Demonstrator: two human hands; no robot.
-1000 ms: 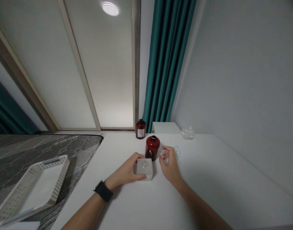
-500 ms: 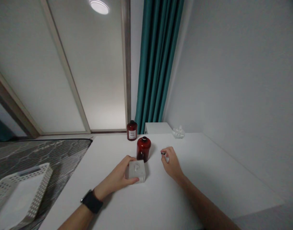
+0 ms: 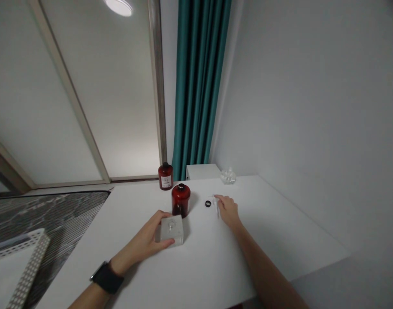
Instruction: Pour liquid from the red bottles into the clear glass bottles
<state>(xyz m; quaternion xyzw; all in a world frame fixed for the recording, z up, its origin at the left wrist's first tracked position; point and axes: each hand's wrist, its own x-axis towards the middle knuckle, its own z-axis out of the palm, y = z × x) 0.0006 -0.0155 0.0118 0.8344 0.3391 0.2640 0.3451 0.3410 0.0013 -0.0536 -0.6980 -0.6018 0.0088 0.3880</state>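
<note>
A clear square glass bottle (image 3: 171,229) stands on the white table, and my left hand (image 3: 153,235) is closed round its sides. Its round mouth faces up and has no cap on it. To the right, the fingers of my right hand (image 3: 228,210) pinch a small white pump-like piece (image 3: 216,205) with a thin stem; part of it is hidden by the fingers. A small black ring (image 3: 208,204) lies on the table just left of that hand. Right behind the glass bottle stands a dark red bottle (image 3: 180,201) with a black neck.
Another dark red bottle (image 3: 166,177) with a white label stands near the table's far edge. A clear, crumpled-looking object (image 3: 228,176) sits at the back right by the wall. A white plastic basket (image 3: 32,266) is on the floor at left.
The black ring has left my right hand's fingers and lies on the table. That hand has moved onto the white piece. My left hand keeps its grip on the bottle; the view has shifted right.
</note>
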